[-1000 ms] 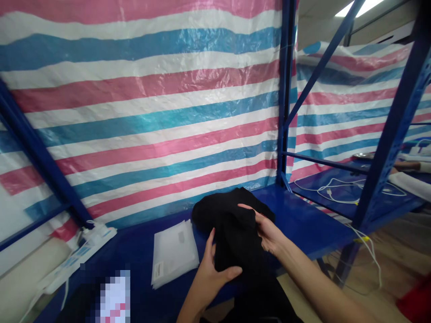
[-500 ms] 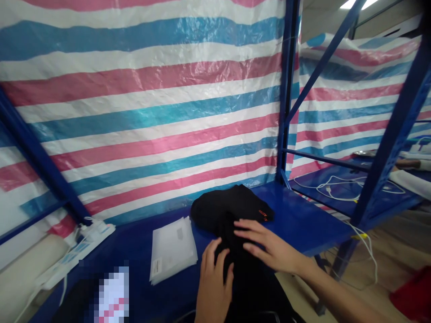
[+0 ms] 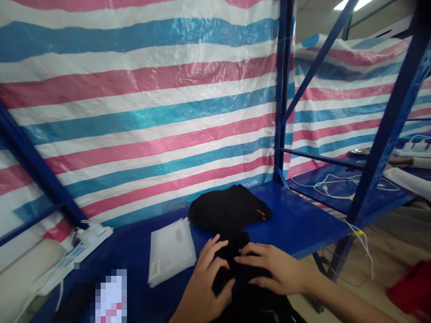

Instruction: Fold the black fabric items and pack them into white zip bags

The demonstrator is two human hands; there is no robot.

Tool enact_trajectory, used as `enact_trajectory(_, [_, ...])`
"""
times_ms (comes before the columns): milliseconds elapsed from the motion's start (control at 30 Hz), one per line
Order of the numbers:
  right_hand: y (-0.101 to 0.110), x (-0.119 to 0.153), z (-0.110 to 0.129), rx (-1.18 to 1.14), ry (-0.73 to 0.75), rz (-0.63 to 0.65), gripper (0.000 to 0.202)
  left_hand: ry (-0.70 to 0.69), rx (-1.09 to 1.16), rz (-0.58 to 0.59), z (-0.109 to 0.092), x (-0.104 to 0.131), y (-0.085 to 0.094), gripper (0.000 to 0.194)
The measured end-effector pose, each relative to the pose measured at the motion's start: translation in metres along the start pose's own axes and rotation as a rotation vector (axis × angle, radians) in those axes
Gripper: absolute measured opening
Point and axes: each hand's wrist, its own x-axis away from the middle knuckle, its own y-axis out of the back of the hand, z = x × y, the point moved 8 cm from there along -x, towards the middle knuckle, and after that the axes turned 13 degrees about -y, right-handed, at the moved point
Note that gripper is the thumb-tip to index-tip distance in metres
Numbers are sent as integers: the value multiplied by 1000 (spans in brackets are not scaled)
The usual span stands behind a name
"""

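A black cloth item [image 3: 232, 208] with small orange lettering lies on the blue table [image 3: 286, 211] near the striped sheet. In front of it, more black cloth [image 3: 235, 264] spreads toward me at the table's front edge. My left hand [image 3: 207, 278] rests at the left side of this nearer cloth, fingers apart and bent. On its right side lies my right hand [image 3: 274, 267], fingers spread over the cloth. Neither hand visibly grips anything. A stack of white translucent packets [image 3: 171, 251] lies left of my hands.
A white power strip [image 3: 79, 251] with plugs sits at the left. Blue metal posts [image 3: 284, 89] frame the table. White cables [image 3: 336, 184] lie on the table at the right, where another person's sleeves [image 3: 411, 179] show. A blurred pixelated patch [image 3: 111, 298] is at lower left.
Both hands have drawn back toward me, away from the lettered black item, and the nearer black cloth between them has shifted. The view has moved slightly.
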Motion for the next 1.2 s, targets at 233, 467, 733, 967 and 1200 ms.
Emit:
enact_trajectory(233, [22,-40,-22,-48,-42,-183,34,263,102,-69,48,-36,0,30])
enact_trajectory(467, [13,-80,-66,-24,-171,-251,39,255,12,-91,69,-49,-12,29])
enact_trajectory(733, [4,-54,-49,-5,-54,-203,38,198,75,-8,50,-32,-18,31])
enact_trajectory(967, [-5,-46,-61,-517,-184,90,47,156,340,-117,31,-34,-20,16])
enact_trajectory(1200, [0,-48,-65,-847,-226,148,51,364,-15,-360,77,-20,42,38])
